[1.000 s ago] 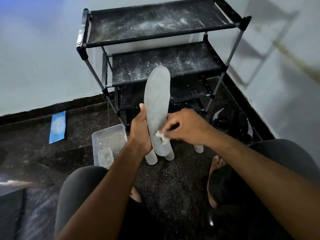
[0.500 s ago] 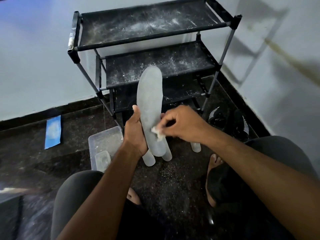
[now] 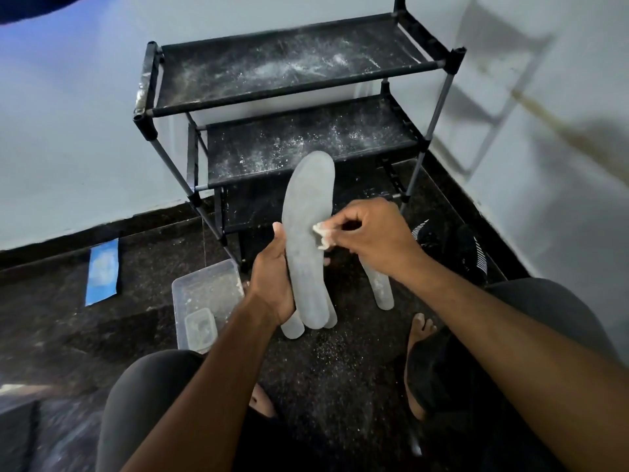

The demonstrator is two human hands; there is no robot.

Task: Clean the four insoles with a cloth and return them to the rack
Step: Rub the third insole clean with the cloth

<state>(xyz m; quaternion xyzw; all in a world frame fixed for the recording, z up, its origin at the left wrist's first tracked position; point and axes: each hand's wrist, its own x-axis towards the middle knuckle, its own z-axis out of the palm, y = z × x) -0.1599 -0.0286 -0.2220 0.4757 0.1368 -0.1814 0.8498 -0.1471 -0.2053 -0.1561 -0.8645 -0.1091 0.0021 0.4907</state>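
Note:
My left hand grips a long grey insole by its lower part and holds it upright in front of the black rack. My right hand pinches a small white cloth against the insole's right edge, about halfway up. Three more pale insoles lie on the dark floor behind it: one to the right, and the ends of two poke out under the held one. The rack's shelves are dusted with white powder.
A clear plastic tub with a smaller box inside sits on the floor to the left. A blue sheet lies further left. Black shoes stand by the right wall. My knees and bare feet frame the floor below.
My right hand with the cloth has slid up the insole from near its lower end to about the middle. The left hand keeps its grip.

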